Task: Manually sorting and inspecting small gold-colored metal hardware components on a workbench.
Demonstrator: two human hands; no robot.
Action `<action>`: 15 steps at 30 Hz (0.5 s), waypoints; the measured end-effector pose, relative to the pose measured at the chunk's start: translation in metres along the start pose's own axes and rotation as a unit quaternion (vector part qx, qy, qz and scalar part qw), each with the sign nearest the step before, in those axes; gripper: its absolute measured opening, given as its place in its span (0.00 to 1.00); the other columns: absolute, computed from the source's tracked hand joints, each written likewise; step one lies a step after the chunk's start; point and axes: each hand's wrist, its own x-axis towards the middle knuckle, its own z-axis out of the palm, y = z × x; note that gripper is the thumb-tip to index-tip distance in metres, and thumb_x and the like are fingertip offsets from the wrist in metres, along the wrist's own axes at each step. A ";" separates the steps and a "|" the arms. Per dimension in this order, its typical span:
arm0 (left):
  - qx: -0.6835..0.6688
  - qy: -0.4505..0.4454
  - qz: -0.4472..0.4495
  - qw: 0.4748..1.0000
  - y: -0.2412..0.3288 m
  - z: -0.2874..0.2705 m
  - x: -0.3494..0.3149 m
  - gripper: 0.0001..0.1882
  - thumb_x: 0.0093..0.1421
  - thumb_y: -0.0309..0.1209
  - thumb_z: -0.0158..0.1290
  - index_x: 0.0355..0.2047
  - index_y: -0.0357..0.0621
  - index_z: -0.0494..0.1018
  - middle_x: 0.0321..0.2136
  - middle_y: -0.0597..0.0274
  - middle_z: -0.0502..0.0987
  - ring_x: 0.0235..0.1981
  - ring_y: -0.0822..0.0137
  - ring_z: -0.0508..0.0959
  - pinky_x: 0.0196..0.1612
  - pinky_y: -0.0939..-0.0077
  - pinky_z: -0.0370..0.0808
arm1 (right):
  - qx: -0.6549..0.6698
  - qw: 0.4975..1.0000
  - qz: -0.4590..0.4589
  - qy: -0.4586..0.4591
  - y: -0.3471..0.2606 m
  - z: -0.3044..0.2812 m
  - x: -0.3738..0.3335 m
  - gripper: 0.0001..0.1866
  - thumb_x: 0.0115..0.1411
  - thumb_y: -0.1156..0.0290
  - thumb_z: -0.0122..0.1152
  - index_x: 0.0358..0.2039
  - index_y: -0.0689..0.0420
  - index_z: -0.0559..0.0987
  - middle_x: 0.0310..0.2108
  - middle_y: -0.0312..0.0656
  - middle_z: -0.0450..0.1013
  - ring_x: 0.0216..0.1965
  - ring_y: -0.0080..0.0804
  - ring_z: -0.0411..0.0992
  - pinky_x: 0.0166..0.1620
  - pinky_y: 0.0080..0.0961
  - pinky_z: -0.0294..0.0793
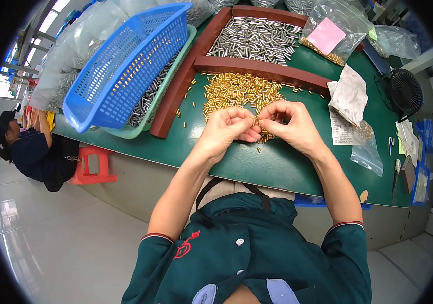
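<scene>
My left hand (pixel 225 130) and my right hand (pixel 291 125) meet fingertip to fingertip at the near side of a heap of small gold metal cylinders (pixel 237 91). Both are closed in a pinch, thumb against forefinger. Between the fingertips shows a bit of a small gold metal cylinder (pixel 256 120), mostly covered by the fingers. A few loose gold pieces lie just below my hands on the green tabletop (pixel 297 169), and some are scattered to the left of the heap.
Brown wooden bars (pixel 262 67) part the gold heap from silver pins (pixel 254 40) behind. At left, a blue basket (pixel 125 66) rests on a green tray (pixel 148 119). At right are papers (pixel 348 96), plastic bags (pixel 367 157) and a black fan (pixel 405 91). A person (pixel 31 144) sits far left.
</scene>
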 end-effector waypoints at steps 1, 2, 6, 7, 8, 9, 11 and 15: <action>-0.002 0.001 0.000 1.000 -0.001 0.001 -0.002 0.07 0.61 0.27 0.51 0.36 0.34 0.72 0.29 0.55 0.78 0.28 0.69 0.80 0.34 0.79 0.78 | 0.000 1.000 0.014 -0.010 0.001 0.000 0.000 0.05 0.52 0.75 0.63 0.29 0.61 0.79 0.24 0.29 0.72 0.25 0.12 0.64 0.29 0.13 0.63; -0.001 0.011 -0.009 1.000 -0.002 0.002 -0.004 0.07 0.61 0.27 0.51 0.36 0.34 0.72 0.29 0.55 0.78 0.28 0.69 0.80 0.34 0.79 0.78 | -0.001 0.999 0.029 -0.020 0.001 0.000 0.000 0.04 0.52 0.75 0.63 0.29 0.61 0.79 0.24 0.28 0.72 0.25 0.11 0.64 0.28 0.12 0.63; -0.014 0.039 -0.023 0.999 -0.007 0.008 -0.008 0.08 0.61 0.26 0.51 0.38 0.33 0.73 0.29 0.54 0.79 0.29 0.68 0.80 0.34 0.79 0.79 | -0.009 0.998 0.043 -0.035 -0.001 0.000 0.000 0.05 0.53 0.74 0.63 0.29 0.62 0.79 0.23 0.29 0.72 0.24 0.11 0.64 0.28 0.12 0.63; -0.021 0.043 -0.025 0.999 -0.008 0.009 -0.009 0.08 0.61 0.25 0.51 0.39 0.33 0.73 0.29 0.54 0.79 0.29 0.68 0.80 0.34 0.79 0.79 | -0.006 0.998 0.050 -0.040 -0.002 -0.001 -0.001 0.05 0.53 0.74 0.63 0.29 0.62 0.79 0.23 0.29 0.72 0.24 0.11 0.64 0.28 0.12 0.63; -0.022 0.043 -0.025 0.999 -0.009 0.010 -0.009 0.08 0.61 0.25 0.51 0.39 0.33 0.73 0.29 0.54 0.79 0.29 0.68 0.80 0.34 0.79 0.79 | -0.002 0.997 0.058 -0.045 -0.002 -0.001 -0.001 0.05 0.53 0.74 0.63 0.29 0.62 0.79 0.23 0.29 0.72 0.24 0.11 0.64 0.28 0.11 0.63; -0.016 0.049 -0.023 0.998 -0.010 0.011 -0.010 0.09 0.61 0.25 0.50 0.40 0.32 0.73 0.30 0.53 0.79 0.30 0.67 0.80 0.35 0.78 0.79 | -0.002 0.997 0.058 -0.046 -0.002 -0.001 -0.001 0.05 0.53 0.74 0.63 0.29 0.62 0.79 0.23 0.29 0.72 0.24 0.11 0.64 0.28 0.11 0.63; -0.010 0.055 -0.021 0.998 -0.012 0.013 -0.011 0.09 0.62 0.25 0.50 0.40 0.32 0.72 0.30 0.51 0.79 0.31 0.66 0.81 0.36 0.77 0.80 | -0.013 0.997 0.063 -0.046 -0.001 -0.003 0.000 0.07 0.52 0.74 0.60 0.30 0.65 0.79 0.22 0.34 0.74 0.25 0.15 0.69 0.30 0.15 0.70; -0.062 0.040 -0.023 0.997 -0.010 0.015 -0.013 0.10 0.62 0.26 0.49 0.40 0.30 0.72 0.31 0.49 0.79 0.31 0.65 0.81 0.37 0.76 0.80 | -0.021 0.997 0.060 -0.037 -0.002 -0.004 -0.002 0.07 0.51 0.74 0.60 0.29 0.65 0.79 0.22 0.33 0.73 0.24 0.15 0.68 0.29 0.14 0.69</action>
